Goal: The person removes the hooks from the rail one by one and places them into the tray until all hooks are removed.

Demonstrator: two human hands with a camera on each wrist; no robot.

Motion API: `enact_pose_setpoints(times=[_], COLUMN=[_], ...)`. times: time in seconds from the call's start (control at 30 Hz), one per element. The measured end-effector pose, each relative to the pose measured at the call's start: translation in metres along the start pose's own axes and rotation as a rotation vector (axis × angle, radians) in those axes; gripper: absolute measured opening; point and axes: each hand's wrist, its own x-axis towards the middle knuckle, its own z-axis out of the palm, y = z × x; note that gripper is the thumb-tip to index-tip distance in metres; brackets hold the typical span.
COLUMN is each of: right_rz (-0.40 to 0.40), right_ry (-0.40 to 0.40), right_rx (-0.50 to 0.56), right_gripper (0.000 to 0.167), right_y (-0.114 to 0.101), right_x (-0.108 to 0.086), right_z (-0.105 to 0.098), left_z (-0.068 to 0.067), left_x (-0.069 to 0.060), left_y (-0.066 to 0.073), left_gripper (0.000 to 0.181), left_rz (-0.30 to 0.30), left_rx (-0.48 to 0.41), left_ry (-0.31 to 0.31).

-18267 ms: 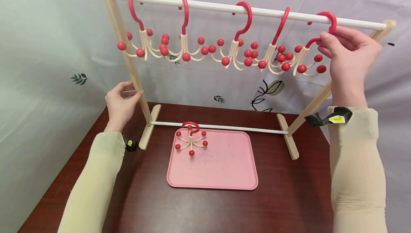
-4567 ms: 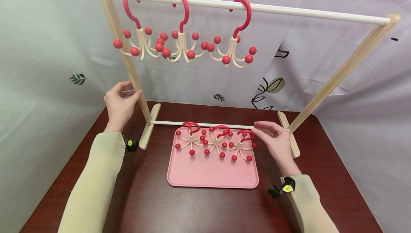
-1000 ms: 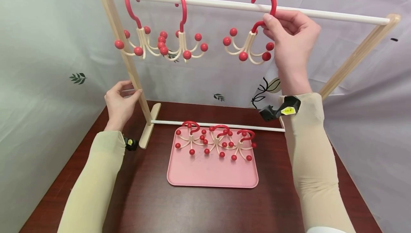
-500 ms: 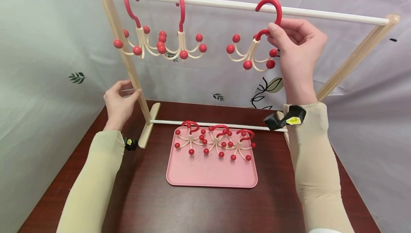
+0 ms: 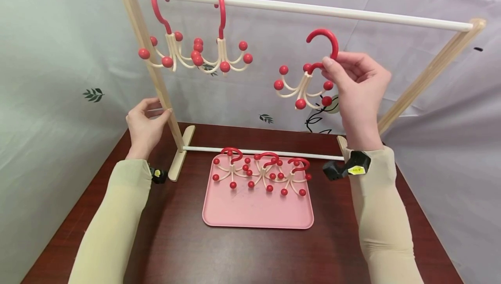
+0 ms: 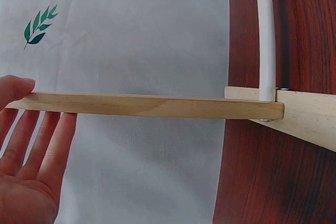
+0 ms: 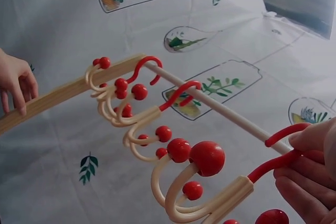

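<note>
In the head view my right hand point(image 5: 360, 88) pinches the red hook of a multi-arm hanger point(image 5: 303, 86), cream-armed with red ball tips. This hanger is in the air, its hook below and apart from the rack's white top bar point(image 5: 375, 14). Two like hangers, the left one point(image 5: 172, 51) and its neighbour point(image 5: 222, 53), hang at the bar's left part. My left hand point(image 5: 145, 123) holds the rack's wooden left post point(image 6: 157, 107) between thumb and fingers. Three more hangers lie in a row on the pink tray point(image 5: 256, 214): left point(image 5: 232, 168), middle point(image 5: 263, 171) and right point(image 5: 291, 175).
The rack stands on wooden feet, its left foot point(image 5: 182, 153) showing beside the tray. A white lower bar point(image 5: 325, 157) runs behind the tray. Beneath everything is a dark red-brown table point(image 5: 250, 253), with patterned cloth point(image 5: 242, 101) behind it.
Over the frames, two hangers went from the bar's right part to the tray. A third has since come off the bar and moved down in my right hand. The left hand stays on the post.
</note>
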Motion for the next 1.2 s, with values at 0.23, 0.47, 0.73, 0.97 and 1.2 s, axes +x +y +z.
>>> enact_pose_setpoints(times=[0.23,0.47,0.73,0.97,1.2], right_rz=[0.041,0.046,0.061,0.087,0.154], right_ry=[-0.052,-0.153,-0.259,-0.370,-0.441], right_rx=[-0.034,-0.094,-0.137,-0.158,-0.132], right_gripper=[0.025,0.022,0.020,0.022,0.017], right_y=[0.014,0.034,0.042,0.048,0.052], right_x=[-0.017,-0.033,-0.057,-0.079,-0.099], right_z=[-0.005,-0.008,-0.006,-0.003,0.001], left_z=[0.000,0.000,0.000,0.000,0.000], left_x=[0.000,0.001,0.000,0.001,0.001], left_y=[0.001,0.001,0.001,0.000,-0.001], left_gripper=[0.035,0.035,0.036,0.037,0.036], left_rz=[-0.002,0.001,-0.002,0.005,0.003], left_rx=[-0.010,-0.003,0.000,0.003,-0.008], left_ry=[-0.001,0.000,0.001,0.003,0.002])
